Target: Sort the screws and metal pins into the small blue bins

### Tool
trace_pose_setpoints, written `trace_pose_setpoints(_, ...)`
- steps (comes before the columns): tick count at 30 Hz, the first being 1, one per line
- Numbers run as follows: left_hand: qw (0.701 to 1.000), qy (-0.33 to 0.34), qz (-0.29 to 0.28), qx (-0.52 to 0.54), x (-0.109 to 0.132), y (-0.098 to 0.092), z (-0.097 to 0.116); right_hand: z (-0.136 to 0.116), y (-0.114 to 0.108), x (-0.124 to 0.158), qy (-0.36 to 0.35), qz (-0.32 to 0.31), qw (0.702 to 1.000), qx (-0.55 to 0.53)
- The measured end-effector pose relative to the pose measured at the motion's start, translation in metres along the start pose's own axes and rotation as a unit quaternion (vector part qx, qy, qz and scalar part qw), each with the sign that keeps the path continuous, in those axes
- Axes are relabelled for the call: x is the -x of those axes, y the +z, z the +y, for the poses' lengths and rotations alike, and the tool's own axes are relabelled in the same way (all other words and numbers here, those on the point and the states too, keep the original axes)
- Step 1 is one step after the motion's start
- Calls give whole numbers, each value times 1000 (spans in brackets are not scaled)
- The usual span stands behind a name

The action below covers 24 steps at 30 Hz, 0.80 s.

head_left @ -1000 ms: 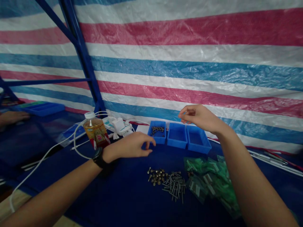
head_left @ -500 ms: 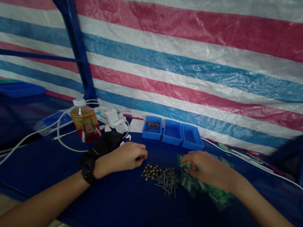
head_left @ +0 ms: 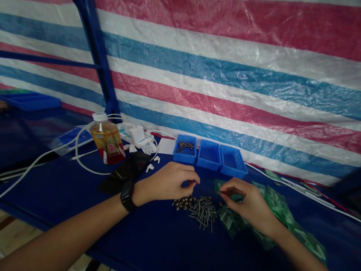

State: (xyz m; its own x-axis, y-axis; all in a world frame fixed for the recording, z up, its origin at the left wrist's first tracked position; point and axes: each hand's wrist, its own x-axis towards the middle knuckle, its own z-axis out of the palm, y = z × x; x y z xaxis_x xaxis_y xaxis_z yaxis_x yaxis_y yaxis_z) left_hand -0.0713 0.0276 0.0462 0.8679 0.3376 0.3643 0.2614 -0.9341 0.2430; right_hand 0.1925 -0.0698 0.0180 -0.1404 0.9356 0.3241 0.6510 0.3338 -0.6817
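Observation:
My left hand [head_left: 169, 182], a black watch on its wrist, hovers just above a pile of small brass-coloured nuts [head_left: 183, 202] and thin grey screws [head_left: 203, 213] on the dark blue table. Its thumb and fingers are pinched together; whether anything is in them does not show. My right hand [head_left: 245, 203] rests over a heap of small green plastic bags [head_left: 278, 214], fingertips pinched at a bag's edge near the screws. Behind the hands stand three small blue bins: the left bin [head_left: 185, 148] holds some nuts, the middle bin [head_left: 208, 155] and right bin [head_left: 232, 162] look empty.
A bottle of amber liquid [head_left: 106, 138] stands at the left beside white chargers and cables [head_left: 138, 137]. A black pouch [head_left: 124, 171] lies by my left wrist. A striped tarp wall [head_left: 225, 75] and a blue metal post [head_left: 97, 56] close off the back. The table edge [head_left: 56, 229] is near.
My right hand came down from above the bins to the green bags. My left hand dropped to the nuts, then lifted slightly and shifted right. The view tilted down.

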Motion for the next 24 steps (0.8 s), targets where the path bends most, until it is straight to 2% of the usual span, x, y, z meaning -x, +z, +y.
trace_pose_setpoints(2,999,33,24,-20,4,8,1,-3,-1,0,-1,8,1000,-8)
trace_pose_setpoints(4,997,50,43,-31,10,13,0,-3,-3,1,-10,-21,1000,10)
trace_pose_setpoints(7,997,37,66,-6,15,15,-5,3,-3,3,-34,-79,995,43)
trace_pose_setpoints(12,995,6,98,3,13,12,-11,12,4,6,-31,-109,992,49)
trace_pose_setpoints(15,994,11,112,4,13,13,-10,10,9,7,-8,-91,995,41)
trace_pose_setpoints(18,992,18,124,27,12,17,0,2,13,6,58,-22,998,-29)
trace_pose_setpoints(20,987,24,150,57,9,21,12,-7,15,5,127,39,977,-164)
trace_pose_setpoints(22,978,40,191,73,6,26,27,-20,19,6,186,89,927,-314)
trace_pose_setpoints(24,971,64,221,63,4,32,41,-34,24,9,223,110,874,-418)
